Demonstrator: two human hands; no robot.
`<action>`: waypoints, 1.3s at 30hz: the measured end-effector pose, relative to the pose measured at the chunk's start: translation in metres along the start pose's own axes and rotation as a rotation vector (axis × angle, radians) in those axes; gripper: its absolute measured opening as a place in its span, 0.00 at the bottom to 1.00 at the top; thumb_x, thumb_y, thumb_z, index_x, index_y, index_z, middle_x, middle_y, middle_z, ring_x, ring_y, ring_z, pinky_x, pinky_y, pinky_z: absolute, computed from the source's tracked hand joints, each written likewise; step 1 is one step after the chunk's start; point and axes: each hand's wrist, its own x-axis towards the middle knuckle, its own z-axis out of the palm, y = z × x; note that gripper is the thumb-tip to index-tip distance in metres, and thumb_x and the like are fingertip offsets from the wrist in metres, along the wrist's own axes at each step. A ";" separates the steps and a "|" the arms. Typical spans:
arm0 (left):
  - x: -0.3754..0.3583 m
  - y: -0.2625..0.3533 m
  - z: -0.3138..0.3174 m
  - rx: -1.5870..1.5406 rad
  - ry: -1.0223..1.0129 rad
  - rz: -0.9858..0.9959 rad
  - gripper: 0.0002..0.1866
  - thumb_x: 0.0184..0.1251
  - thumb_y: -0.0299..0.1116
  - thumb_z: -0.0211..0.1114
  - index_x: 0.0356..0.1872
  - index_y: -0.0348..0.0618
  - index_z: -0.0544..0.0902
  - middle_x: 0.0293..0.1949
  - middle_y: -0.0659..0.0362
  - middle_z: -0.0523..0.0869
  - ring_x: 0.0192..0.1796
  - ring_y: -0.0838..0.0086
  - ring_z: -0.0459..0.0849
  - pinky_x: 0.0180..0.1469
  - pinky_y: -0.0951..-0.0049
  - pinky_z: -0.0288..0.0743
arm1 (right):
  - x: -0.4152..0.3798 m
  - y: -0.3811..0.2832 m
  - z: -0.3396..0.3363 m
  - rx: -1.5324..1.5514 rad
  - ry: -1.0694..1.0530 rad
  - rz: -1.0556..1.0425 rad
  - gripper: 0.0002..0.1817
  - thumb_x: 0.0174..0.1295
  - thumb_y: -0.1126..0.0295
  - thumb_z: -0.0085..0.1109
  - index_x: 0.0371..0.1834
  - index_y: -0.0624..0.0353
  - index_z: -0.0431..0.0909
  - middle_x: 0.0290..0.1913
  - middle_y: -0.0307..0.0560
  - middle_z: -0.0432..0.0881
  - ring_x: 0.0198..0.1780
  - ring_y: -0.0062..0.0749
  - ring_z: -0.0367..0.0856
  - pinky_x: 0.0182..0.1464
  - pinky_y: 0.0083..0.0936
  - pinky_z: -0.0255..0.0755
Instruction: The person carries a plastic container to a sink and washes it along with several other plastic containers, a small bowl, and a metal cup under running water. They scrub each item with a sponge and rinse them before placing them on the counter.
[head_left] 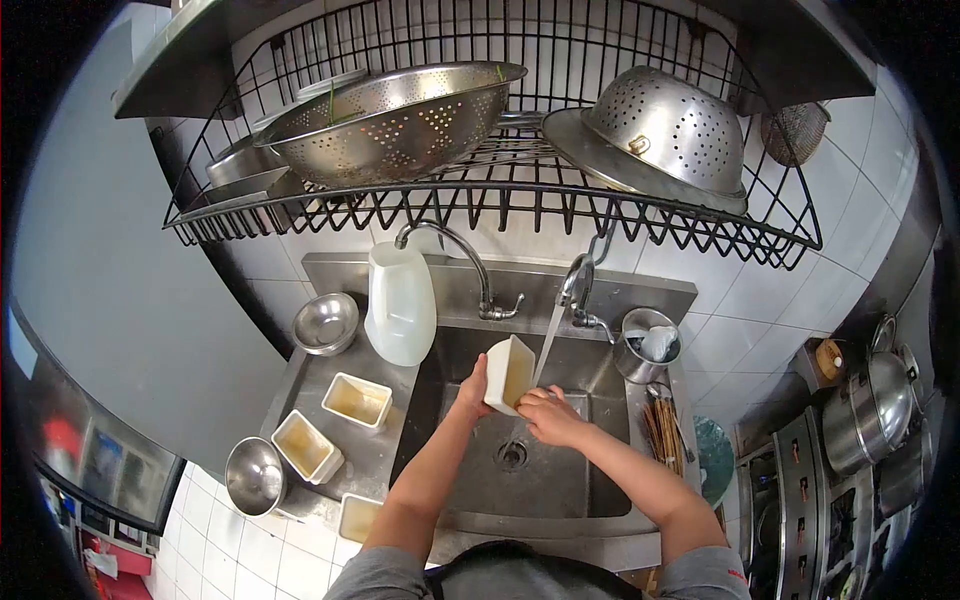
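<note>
Over the steel sink, my left hand grips the left side of a white rectangular container, which is tilted and has a yellowish inside. My right hand is at the container's lower right edge with its fingers curled; whether it holds anything is hidden. Water runs from the right faucet just beside the container, down towards the drain. Similar white containers stand on the steel counter to the left, with yellowish insides.
Steel bowls and a translucent jug are left of the sink. Right of it are a steel pot and wooden chopsticks. A wire rack overhead holds colanders. A stove stands far right.
</note>
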 end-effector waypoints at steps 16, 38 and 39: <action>-0.002 -0.008 0.021 0.028 0.142 -0.090 0.34 0.57 0.64 0.53 0.55 0.48 0.71 0.50 0.57 0.76 0.50 0.57 0.76 0.49 0.45 0.68 | 0.012 0.009 0.013 -0.048 -0.003 0.044 0.11 0.46 0.73 0.63 0.33 0.62 0.76 0.43 0.45 0.74 0.53 0.39 0.69 0.51 0.41 0.67; -0.048 0.057 0.044 1.131 0.271 0.940 0.21 0.59 0.45 0.62 0.50 0.45 0.78 0.45 0.47 0.79 0.47 0.63 0.79 0.51 0.70 0.70 | 0.014 0.048 0.006 0.671 0.261 0.390 0.08 0.55 0.68 0.59 0.32 0.61 0.80 0.25 0.41 0.81 0.26 0.22 0.78 0.31 0.22 0.71; -0.052 0.062 0.049 1.253 0.274 1.025 0.21 0.58 0.44 0.63 0.50 0.45 0.78 0.45 0.46 0.79 0.47 0.61 0.79 0.52 0.69 0.70 | 0.021 0.048 0.007 0.716 0.266 0.442 0.08 0.55 0.67 0.58 0.31 0.61 0.80 0.24 0.43 0.82 0.26 0.25 0.80 0.32 0.24 0.72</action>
